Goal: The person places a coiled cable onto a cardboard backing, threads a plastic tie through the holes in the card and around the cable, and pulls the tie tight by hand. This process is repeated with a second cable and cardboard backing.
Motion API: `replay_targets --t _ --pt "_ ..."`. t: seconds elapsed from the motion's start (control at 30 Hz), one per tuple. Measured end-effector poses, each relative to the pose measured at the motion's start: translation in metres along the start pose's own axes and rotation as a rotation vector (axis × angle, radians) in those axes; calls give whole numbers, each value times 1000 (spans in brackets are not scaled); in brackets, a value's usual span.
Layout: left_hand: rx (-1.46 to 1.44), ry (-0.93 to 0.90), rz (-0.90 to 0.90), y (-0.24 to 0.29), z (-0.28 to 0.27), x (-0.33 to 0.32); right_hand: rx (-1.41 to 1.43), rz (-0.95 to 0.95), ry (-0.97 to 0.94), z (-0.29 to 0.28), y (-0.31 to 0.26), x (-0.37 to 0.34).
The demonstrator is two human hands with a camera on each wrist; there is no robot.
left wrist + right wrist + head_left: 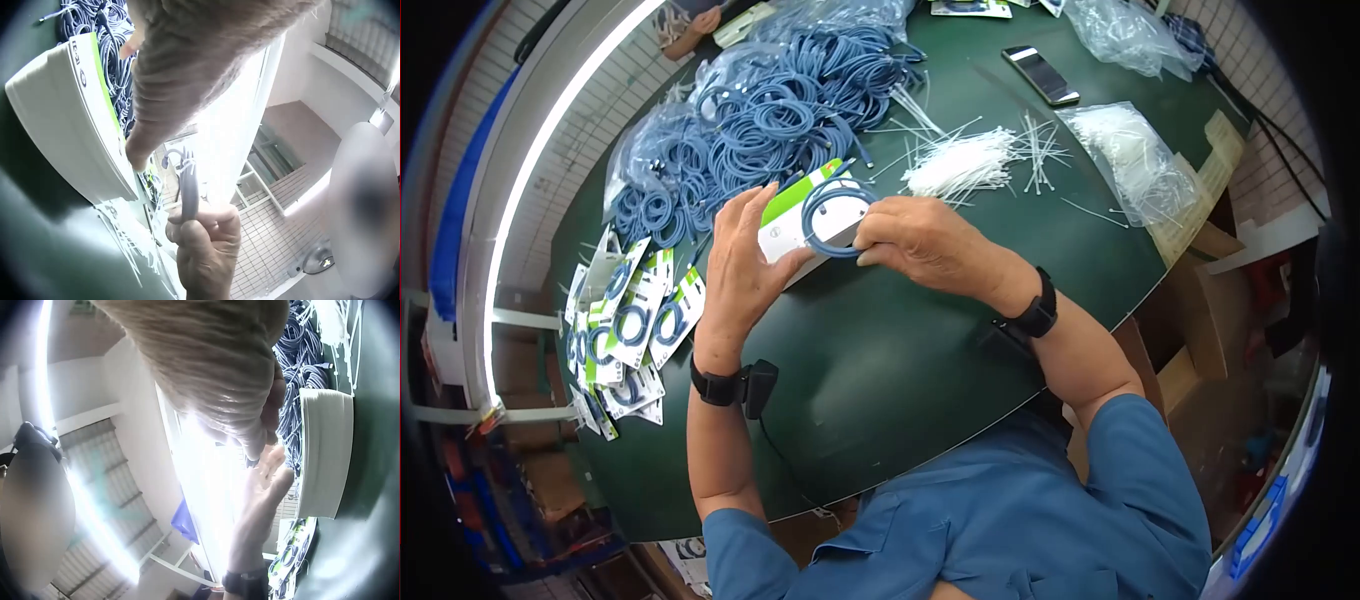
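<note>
Centrally, right grip (925,243) pinches coil (807,222) edge, probably keeping loops together over cards (778,240); left grip (738,262) open alongside.

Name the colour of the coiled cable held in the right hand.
Blue: the coiled cable shows best in the head view.

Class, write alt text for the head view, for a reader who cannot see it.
A person's right hand pinches a coiled blue cable over a stack of cards, the open left hand beside the stack. Beyond lie a heap of blue cables and white ties; carded cables lie at left.
</note>
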State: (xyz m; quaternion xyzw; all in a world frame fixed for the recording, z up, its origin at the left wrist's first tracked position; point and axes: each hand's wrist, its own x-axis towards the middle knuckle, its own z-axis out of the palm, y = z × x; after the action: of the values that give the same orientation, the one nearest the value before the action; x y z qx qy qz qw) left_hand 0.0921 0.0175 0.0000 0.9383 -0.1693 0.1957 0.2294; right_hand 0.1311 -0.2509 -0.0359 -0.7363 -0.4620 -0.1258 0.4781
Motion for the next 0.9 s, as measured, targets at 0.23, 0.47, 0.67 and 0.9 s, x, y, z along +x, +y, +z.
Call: replay_targets --t 0.23,0.47,0.67,0.9 --pt "271 -264 -12 -29 9 8 1 53 -52 3 0 -3" --pt "132 -339 -2 -31 1 13 32 22 33 5 2 -2" --pt "35 -325 -50 -31 -6 11 98 44 83 7 4 -1" --pt "-86 -249 26 -31 -8 8 212 142 150 -1 0 1"
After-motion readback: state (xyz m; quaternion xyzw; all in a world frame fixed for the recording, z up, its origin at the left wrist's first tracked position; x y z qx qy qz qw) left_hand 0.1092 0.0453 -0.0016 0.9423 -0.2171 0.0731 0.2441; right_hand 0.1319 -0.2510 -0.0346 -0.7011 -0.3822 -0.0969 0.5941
